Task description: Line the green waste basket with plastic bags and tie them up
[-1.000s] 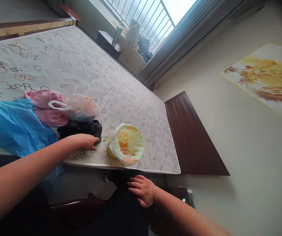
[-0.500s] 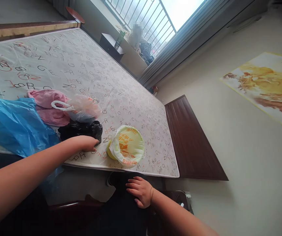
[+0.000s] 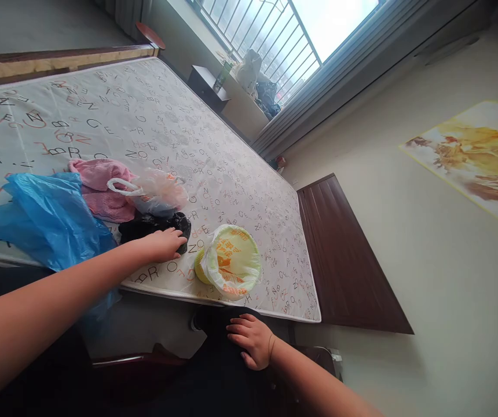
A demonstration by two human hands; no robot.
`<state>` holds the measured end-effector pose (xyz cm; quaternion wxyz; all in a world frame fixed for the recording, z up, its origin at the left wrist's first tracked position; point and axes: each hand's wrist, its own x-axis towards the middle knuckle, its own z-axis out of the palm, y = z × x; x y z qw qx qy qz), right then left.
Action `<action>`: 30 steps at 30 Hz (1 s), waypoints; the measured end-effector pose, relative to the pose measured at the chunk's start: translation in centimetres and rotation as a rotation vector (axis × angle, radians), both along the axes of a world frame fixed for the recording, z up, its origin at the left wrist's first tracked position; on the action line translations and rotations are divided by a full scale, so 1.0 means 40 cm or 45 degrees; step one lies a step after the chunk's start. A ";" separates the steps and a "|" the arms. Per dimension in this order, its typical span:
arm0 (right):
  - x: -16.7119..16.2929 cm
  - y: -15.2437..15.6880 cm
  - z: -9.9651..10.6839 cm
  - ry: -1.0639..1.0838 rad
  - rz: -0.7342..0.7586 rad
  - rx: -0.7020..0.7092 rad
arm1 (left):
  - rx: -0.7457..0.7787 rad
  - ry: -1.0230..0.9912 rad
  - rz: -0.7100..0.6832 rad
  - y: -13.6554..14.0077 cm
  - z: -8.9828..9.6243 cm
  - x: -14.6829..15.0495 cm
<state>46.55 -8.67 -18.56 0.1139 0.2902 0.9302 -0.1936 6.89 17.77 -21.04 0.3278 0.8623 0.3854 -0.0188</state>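
Observation:
My left hand (image 3: 166,244) lies on a crumpled black plastic bag (image 3: 145,227) near the mattress's front edge, fingers stretched over its right end. Part of the bag is hidden beneath the hand. Just behind it sit a knotted clear plastic bag (image 3: 164,191) with a white loop handle and a folded pink towel (image 3: 103,174). A blue plastic bag (image 3: 49,214) spreads out to the left and hangs over the edge. Right of my left hand stands a yellow-green bin (image 3: 203,269) with a printed white liner (image 3: 238,255). My right hand (image 3: 251,340) rests with fingers spread on my dark-clothed leg.
The letter-patterned mattress (image 3: 153,133) fills the middle. A dark brown headboard (image 3: 348,255) stands on the right against the wall. Farther back are a small bedside cabinet (image 3: 205,87), a barred window (image 3: 266,40) and a grey curtain (image 3: 344,81).
My left hand has moved from the black bag's front edge up onto it, and its fingers now lie across the top. The whole view has shifted slightly. My right hand stays on my leg.

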 end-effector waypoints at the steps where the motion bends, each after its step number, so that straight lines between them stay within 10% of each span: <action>1: 0.000 -0.001 0.000 0.001 -0.004 -0.006 | -0.003 0.018 -0.002 0.001 0.001 -0.001; 30: -0.005 0.001 0.002 -0.016 -0.039 0.019 | -0.272 0.245 0.000 0.024 0.032 -0.023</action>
